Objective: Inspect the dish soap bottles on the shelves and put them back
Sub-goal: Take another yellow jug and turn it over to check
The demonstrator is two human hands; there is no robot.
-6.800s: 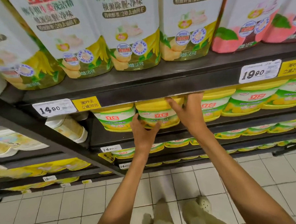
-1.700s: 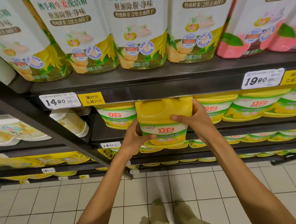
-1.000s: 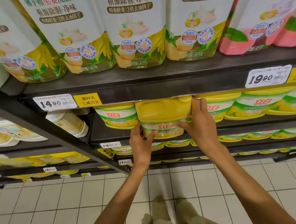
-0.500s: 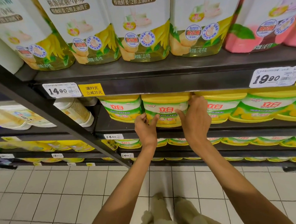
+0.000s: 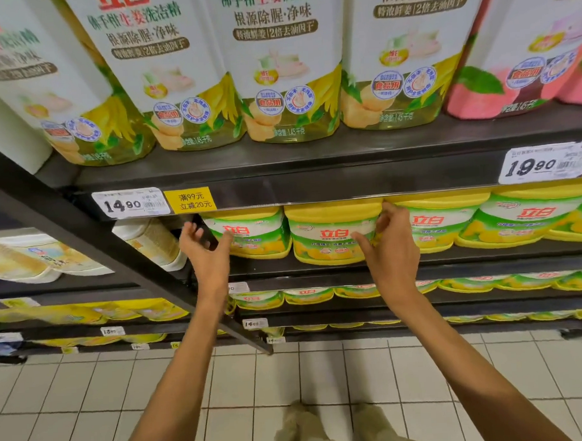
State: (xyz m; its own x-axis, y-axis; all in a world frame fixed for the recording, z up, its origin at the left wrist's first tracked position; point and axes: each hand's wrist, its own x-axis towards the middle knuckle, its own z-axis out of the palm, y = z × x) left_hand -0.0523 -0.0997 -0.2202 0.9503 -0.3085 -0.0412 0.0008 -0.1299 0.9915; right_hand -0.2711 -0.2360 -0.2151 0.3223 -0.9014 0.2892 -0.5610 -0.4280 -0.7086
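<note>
Pale floor tiles (image 5: 91,416) lie below two raised bare arms. Left hand (image 5: 205,250) hangs open with loose fingers, holding nothing; right hand (image 5: 390,248) is open too, fingers at the yellow dish soap bottle (image 5: 327,233). That bottle stands upright on the dark shelf (image 5: 319,272), between matching bottles.

Both forearms are bare from the lower edge of the view up to the wrists, with no sleeve showing on either one. The left hand (image 5: 206,255) and the right hand (image 5: 390,248) are bare as well: no gloves, rings, watch or wristband can be seen. Low in the middle of the view, pale beige or khaki trousers (image 5: 314,433) cover the legs, the cloth loose and creased. The feet below them are too blurred to tell the footwear.
</note>
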